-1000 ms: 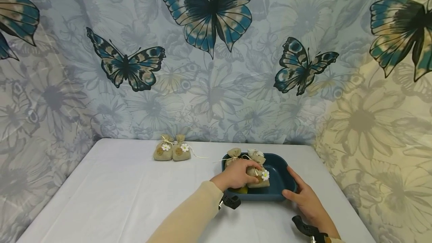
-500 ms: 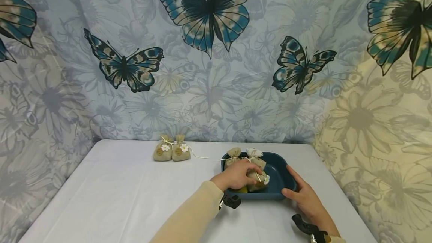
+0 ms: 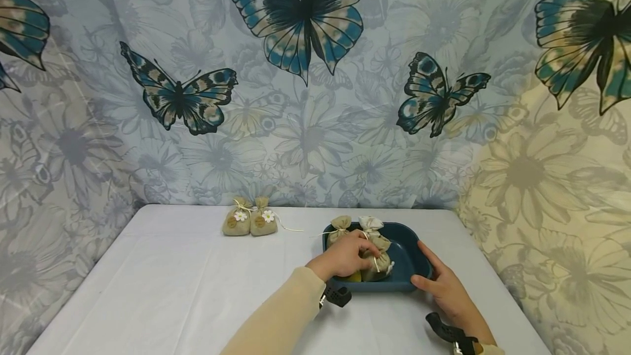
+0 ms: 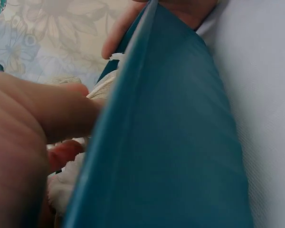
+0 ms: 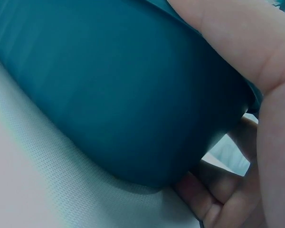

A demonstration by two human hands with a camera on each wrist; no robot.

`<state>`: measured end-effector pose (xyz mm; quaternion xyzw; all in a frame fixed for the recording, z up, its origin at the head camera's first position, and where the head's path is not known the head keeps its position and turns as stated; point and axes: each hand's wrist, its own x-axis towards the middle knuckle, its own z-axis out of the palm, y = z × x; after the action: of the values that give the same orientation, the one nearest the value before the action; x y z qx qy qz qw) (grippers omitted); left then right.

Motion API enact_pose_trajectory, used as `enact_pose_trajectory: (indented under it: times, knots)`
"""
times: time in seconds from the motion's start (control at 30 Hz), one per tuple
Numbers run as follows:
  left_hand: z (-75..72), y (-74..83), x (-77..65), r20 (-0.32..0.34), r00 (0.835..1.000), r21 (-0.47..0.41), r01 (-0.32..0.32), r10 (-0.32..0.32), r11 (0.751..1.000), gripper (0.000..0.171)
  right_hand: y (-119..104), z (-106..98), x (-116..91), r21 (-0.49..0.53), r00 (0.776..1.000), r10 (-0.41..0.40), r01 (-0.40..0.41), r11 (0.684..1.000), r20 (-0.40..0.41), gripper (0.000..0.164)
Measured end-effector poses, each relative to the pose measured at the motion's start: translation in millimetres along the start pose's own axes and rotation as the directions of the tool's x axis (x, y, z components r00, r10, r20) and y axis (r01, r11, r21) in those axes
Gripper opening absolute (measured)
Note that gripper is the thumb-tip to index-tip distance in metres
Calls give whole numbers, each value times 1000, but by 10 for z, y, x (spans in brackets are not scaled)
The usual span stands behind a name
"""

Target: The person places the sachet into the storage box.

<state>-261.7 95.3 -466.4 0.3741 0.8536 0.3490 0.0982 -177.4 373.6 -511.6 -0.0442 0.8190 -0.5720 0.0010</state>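
In the head view, a dark blue dish (image 3: 409, 251) with rounded corners stands on the right of the table. My left hand (image 3: 347, 253) reaches over its left side and pinches a small burlap pouch (image 3: 376, 270) tied with cream string, low inside the dish. Behind the fingers, a second pouch (image 3: 340, 223) and a white-topped one (image 3: 371, 223) poke up. Something yellow (image 3: 355, 276) shows beneath my palm. My right hand (image 3: 446, 289) grips the dish's right end, its thumb (image 5: 237, 42) at the rim and its other fingers low against the outside in the right wrist view.
Two more burlap pouches (image 3: 250, 221) with white flowers lean side by side at the back of the white-covered table (image 3: 162, 278). A loose string trails to their right. A butterfly-print cloth (image 3: 315, 141) hangs close behind the table's far edge.
The pouch in my left hand has tipped over and sunk lower in the dish; its flower has turned rightward and its tied neck now shows. My right hand stays on the dish.
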Motion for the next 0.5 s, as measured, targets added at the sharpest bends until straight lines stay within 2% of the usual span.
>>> enact_pose_trajectory:
  times: [0.1,0.17,0.23,0.37,0.43,0.5]
  knots:
    - [4,0,-24,-55,998,-29,-2,0,1000,18,3,-1,-6,-18,1000,-1,1,1000,-1,83]
    - [3,1,-46,-125,992,-47,-18,12,999,18,8,-2,-7,-23,1000,-4,4,1000,0,82]
    - [0,4,-77,-214,976,-72,-47,31,996,19,16,-4,-4,-26,1000,-8,8,1000,2,82]
    - [-14,17,-152,-371,928,-151,-99,37,984,19,26,-1,3,-18,1000,-8,8,1000,-2,82]
    - [-24,27,-194,-406,914,-219,-106,8,970,19,30,1,4,-18,1000,-7,6,1000,-6,83]
    - [-37,27,-235,-420,907,-289,-103,-30,952,18,30,0,5,-18,1000,-4,4,1000,-9,83]
